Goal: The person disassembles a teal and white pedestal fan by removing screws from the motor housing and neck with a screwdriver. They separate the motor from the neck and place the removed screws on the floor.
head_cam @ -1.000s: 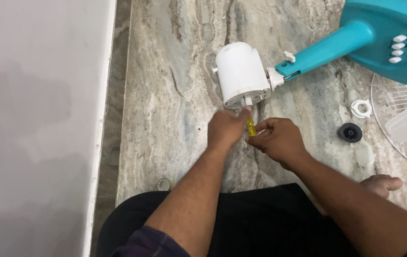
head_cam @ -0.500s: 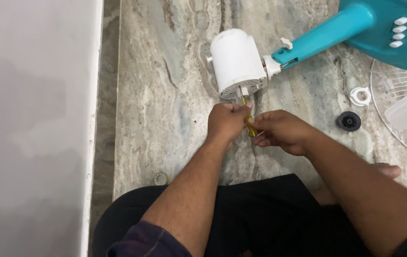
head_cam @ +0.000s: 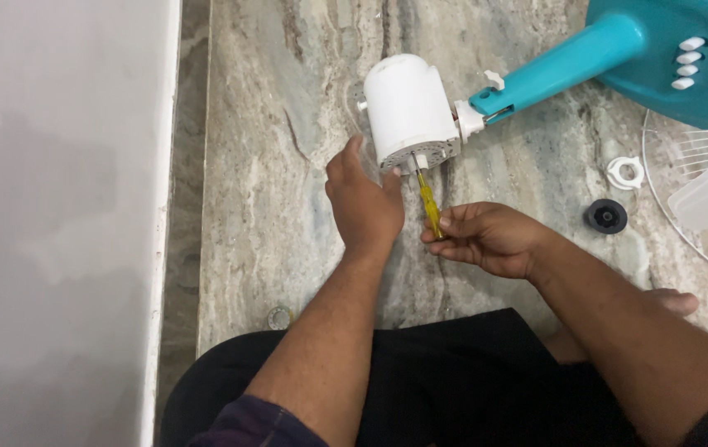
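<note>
A white cylindrical fan motor housing [head_cam: 410, 109] lies on its side on the marble floor, joined to a teal fan stand [head_cam: 619, 50]. My left hand [head_cam: 362, 203] rests against the housing's lower left edge, fingers curled by its face. My right hand [head_cam: 486, 238] pinches a yellow-handled screwdriver [head_cam: 429, 205], whose metal tip touches the face of the housing.
A black round cap [head_cam: 605, 216] and a white plastic ring nut [head_cam: 624, 172] lie on the floor to the right. A white wire fan guard and translucent blade [head_cam: 705, 199] sit at the right edge. A grey wall [head_cam: 56, 223] runs along the left. A small metal ring [head_cam: 278, 317] lies near my knee.
My left hand has shifted left off the screwdriver onto the housing's edge. My right hand has slid down the yellow handle, so more of the screwdriver shows.
</note>
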